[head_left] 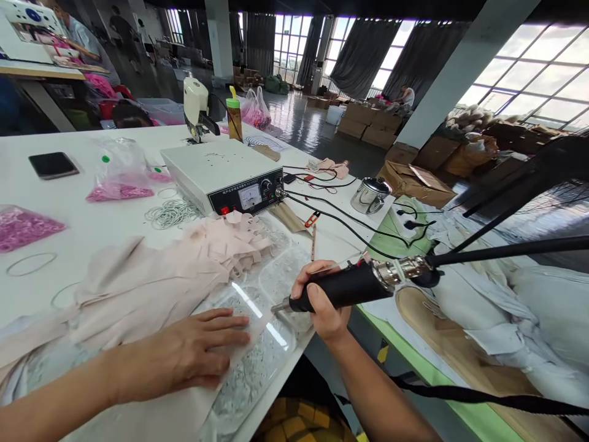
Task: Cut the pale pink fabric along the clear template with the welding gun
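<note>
My left hand (197, 347) lies flat with its fingers spread on a pale pink fabric piece (161, 414). Wrapped around the black handle of a corded ultrasonic cutter (345, 285) is my right hand (329, 316). The cutter's metal tip points left and reaches the end of a fabric strip over a scratched clear plastic sheet (246, 374); whether it touches is hard to tell. Beyond my left hand is a heap of pale pink fabric with cut strips (225, 245). A white control box (202, 166) with a dial stands behind it.
Green-white rubber bands (170, 213), pink bags (120, 187) and a phone (54, 164) lie left. An orange utility knife (312, 219), a pencil (313, 242) and a metal mug (368, 196) are right of the box. Black cables (340, 215) cross the table. White bundles (515, 307) sit at right.
</note>
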Action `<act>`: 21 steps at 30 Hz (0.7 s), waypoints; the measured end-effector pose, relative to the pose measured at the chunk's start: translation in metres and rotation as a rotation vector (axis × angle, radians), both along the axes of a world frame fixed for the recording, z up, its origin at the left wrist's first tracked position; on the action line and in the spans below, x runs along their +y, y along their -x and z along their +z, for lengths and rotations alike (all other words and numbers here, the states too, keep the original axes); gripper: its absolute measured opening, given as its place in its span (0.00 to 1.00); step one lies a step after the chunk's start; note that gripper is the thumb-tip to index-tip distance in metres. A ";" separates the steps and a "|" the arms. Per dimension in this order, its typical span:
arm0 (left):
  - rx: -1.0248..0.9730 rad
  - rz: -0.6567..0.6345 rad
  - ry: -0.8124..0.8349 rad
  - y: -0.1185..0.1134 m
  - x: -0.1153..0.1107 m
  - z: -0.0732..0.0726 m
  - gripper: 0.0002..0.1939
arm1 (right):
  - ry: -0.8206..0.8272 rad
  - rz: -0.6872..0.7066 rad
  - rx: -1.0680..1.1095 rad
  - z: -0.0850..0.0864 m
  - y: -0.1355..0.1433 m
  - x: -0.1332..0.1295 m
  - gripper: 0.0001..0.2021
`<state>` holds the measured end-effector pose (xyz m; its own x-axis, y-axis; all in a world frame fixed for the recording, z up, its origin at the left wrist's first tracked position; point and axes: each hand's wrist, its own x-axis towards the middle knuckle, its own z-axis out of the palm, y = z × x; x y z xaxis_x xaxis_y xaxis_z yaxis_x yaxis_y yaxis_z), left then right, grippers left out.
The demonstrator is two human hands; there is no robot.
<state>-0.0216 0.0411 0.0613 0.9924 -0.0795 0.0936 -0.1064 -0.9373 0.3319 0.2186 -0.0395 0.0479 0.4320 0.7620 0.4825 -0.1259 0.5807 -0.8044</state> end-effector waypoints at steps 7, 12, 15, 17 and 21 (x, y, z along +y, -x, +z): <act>-0.092 0.075 0.141 0.005 -0.008 -0.003 0.05 | 0.015 0.035 0.028 0.000 -0.002 -0.001 0.08; -0.079 0.120 0.155 0.008 -0.006 -0.012 0.06 | 0.021 0.034 0.029 0.001 -0.002 -0.001 0.08; -0.073 0.170 0.157 0.010 -0.007 -0.015 0.06 | 0.018 0.028 0.033 0.000 -0.001 -0.001 0.09; -0.070 0.196 0.155 0.010 -0.009 -0.016 0.07 | 0.015 0.030 0.032 0.000 -0.001 -0.001 0.08; -0.068 0.219 0.146 0.009 -0.011 -0.015 0.08 | 0.014 0.029 0.026 -0.001 -0.002 -0.001 0.08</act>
